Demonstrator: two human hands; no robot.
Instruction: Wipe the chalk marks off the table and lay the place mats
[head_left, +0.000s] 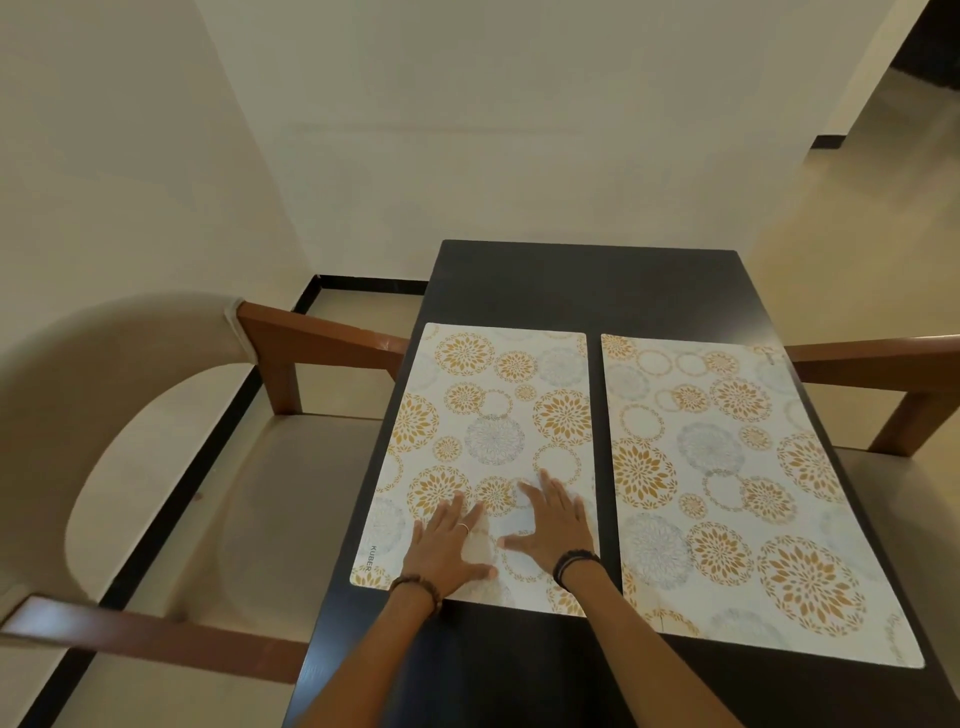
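You are looking down at one dark, nearly black table (582, 291), long and rectangular with a matte top. Two place mats lie on it side by side, with a narrow strip of bare table between them. Both are flat, thin, pale rectangles with rounded corners, printed with gold petal rosettes, thin gold rings and faint grey medallions. The left mat (493, 415) sits by the table's left edge and carries the small word "KUBER" near its close left corner. The right mat (727, 467) reaches the table's right edge.

Both of your hands rest on the near end of the left mat, palms down, fingers spread, gripping nothing. Your left hand (447, 545) wears a thin ring on one finger and a dark beaded band on the wrist. Your right hand (553, 530) lies just beside it, thumb pointing inward, with dark bands at the wrist.

No chalk marks can be made out on the bare dark surface.

Two chairs flank the table. The left chair (156, 467) has a curved beige padded back, a beige seat and brown wooden arms. Of the right chair (883, 358) only a wooden arm, a post and part of the seat show. Cream walls and a pale floor with a black border lie beyond.
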